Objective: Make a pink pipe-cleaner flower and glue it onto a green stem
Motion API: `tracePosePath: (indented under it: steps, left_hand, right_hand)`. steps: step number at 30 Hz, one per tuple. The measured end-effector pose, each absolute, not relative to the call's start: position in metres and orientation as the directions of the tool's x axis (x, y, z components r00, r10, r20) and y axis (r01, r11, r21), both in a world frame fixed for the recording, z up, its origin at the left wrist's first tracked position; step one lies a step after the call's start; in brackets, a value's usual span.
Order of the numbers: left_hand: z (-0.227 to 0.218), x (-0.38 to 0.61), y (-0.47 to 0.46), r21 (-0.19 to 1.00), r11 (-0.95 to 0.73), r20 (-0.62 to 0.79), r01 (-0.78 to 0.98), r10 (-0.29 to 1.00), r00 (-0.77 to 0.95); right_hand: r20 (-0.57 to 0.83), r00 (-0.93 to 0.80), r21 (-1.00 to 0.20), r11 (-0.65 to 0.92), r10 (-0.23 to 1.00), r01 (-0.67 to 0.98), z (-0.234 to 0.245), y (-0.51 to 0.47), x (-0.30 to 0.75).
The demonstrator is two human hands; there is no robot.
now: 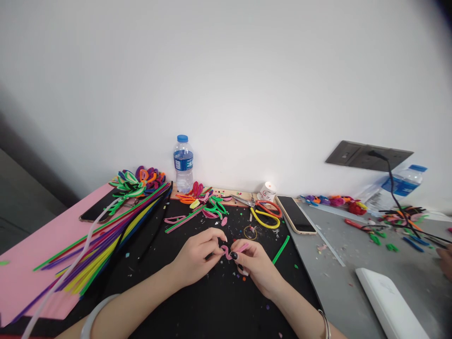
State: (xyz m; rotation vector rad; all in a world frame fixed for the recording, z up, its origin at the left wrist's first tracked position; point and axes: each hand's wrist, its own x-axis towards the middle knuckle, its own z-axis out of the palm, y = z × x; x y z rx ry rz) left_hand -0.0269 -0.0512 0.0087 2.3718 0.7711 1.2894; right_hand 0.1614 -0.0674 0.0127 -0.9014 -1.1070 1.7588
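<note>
Both hands meet over a black mat and pinch one pink pipe cleaner. My left hand grips its left end with closed fingers. My right hand, with dark nails, holds the right end, which sticks out toward the upper right. The pink piece curls between the two hands. A green pipe cleaner piece lies just right of my right hand.
A bundle of long coloured pipe cleaners lies at left on a pink sheet. Behind are a water bottle, scissors, a phone, bent petal shapes. A white box and another person's hand at right.
</note>
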Motion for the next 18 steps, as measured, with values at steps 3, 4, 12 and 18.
tracePosePath:
  steps: [3,4,12,18]
  left_hand:
    - [0.0094,-0.0267,-0.0511,0.519,-0.799,0.667,0.303,0.601,0.44]
    - [0.0097,-0.0267,-0.051,0.519,-0.799,0.668,0.303,0.6,0.44]
    - [0.0074,-0.0265,-0.0504,0.531,-0.796,0.66,0.291,0.604,0.447]
    - [0.0061,-0.027,-0.0499,0.542,-0.789,0.648,0.289,0.611,0.454]
  right_hand:
    - [-0.122,-0.383,-0.928,-0.242,0.916,-0.282,0.0122,-0.0673,0.1612]
    - [-0.12,-0.384,-0.928,-0.24,0.916,-0.284,0.0122,-0.0672,0.161]
    - [-0.117,-0.394,-0.922,-0.247,0.912,-0.299,0.013,-0.068,0.1598]
    - [-0.117,-0.398,-0.926,-0.245,0.91,-0.287,0.0116,-0.0672,0.1609]
